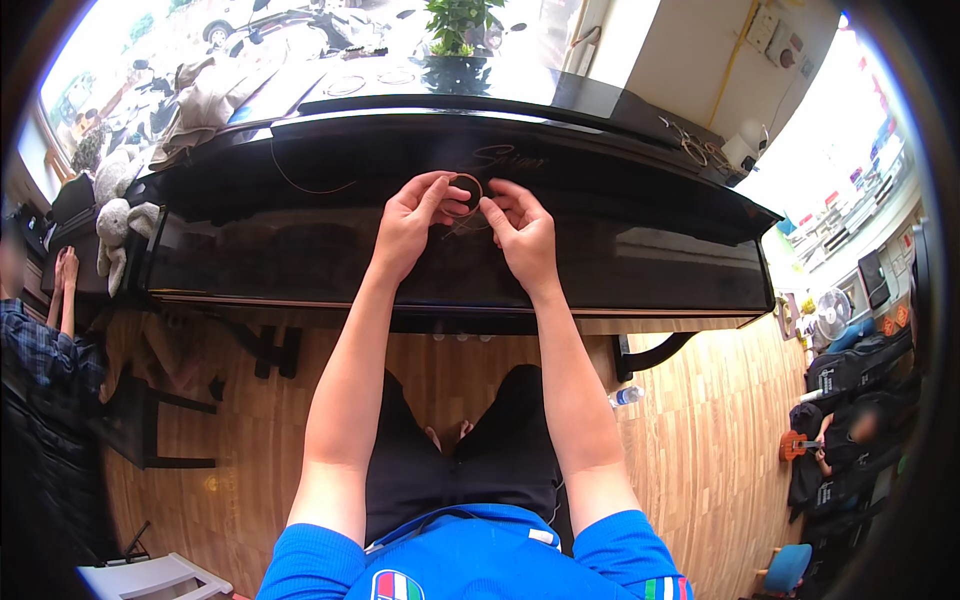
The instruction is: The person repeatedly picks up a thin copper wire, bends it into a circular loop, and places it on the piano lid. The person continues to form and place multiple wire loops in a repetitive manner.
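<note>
Above the closed lid of a glossy black piano (300,250), I hold a small copper-coloured coil of thin wire string (480,187) between my two hands. My left hand (412,220) pinches its left side with thumb and fingers. On the other side, the thumb and fingers of my right hand (525,235) close on the coil's edge. A loose thin end seems to trail below it, though the dark lid makes it hard to follow. Another thin string (285,178) dangles in a curve from the piano top at left.
Looped strings (345,86), a potted plant (455,40) and more coils (690,145) lie or stand on the piano top. A grey plush toy (118,235) hangs at its left end. A person sits at left; another at right holds a ukulele (797,446). A bottle (628,396) is on the floor.
</note>
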The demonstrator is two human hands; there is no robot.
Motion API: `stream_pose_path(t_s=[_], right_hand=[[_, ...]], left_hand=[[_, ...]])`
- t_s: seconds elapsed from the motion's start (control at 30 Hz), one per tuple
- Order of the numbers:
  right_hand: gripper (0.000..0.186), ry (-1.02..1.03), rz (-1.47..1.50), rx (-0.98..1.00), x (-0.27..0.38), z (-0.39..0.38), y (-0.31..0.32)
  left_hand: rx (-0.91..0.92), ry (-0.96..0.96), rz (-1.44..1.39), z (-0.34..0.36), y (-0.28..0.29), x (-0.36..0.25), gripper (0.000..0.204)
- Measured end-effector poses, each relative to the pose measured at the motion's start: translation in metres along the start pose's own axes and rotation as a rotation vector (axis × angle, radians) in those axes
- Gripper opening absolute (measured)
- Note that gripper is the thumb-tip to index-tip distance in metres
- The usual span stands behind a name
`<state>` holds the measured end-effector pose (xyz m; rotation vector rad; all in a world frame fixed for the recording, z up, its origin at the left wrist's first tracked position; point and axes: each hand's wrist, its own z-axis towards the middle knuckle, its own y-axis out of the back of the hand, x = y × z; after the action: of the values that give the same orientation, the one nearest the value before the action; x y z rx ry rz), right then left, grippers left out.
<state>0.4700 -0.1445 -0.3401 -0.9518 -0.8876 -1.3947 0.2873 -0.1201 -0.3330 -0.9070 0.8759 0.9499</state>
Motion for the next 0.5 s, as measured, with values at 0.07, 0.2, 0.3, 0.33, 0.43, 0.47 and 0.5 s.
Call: stream_pose_path(t_s=[0.07, 0.2, 0.3, 0.33, 0.43, 0.47, 0.5], right_hand=[[0.045, 0.078, -0.060, -0.054, 0.003, -0.002, -0.003], [0.044, 0.216, -0.192, -0.209, 0.012, -0.005, -0.011], [0.041, 0.317, -0.320, -0.135, 0.000, -0.001, -0.002], [0.040, 0.299, -0.293, -0.085, 0.001, -0.001, -0.001], [0.036, 0.117, -0.046, 0.069, 0.010, -0.004, -0.003], [0.034, 0.132, -0.074, 0.089, 0.011, -0.004, -0.003], [0.033, 0.147, -0.102, 0.109, 0.012, -0.004, -0.003]], left_hand=[[-0.006, 0.005, -0.008, 0.000, 0.001, 0.001, 0.031], [-0.031, 0.023, -0.023, 0.000, 0.003, 0.001, 0.029], [-0.038, 0.028, -0.052, 0.000, -0.001, 0.000, 0.028], [-0.048, 0.034, -0.066, 0.000, 0.000, 0.000, 0.028], [-0.073, 0.053, -0.083, 0.000, 0.003, 0.000, 0.028], [-0.081, 0.059, -0.083, -0.001, 0.004, 0.000, 0.028], [-0.083, 0.069, -0.092, -0.001, 0.006, 0.000, 0.029]])
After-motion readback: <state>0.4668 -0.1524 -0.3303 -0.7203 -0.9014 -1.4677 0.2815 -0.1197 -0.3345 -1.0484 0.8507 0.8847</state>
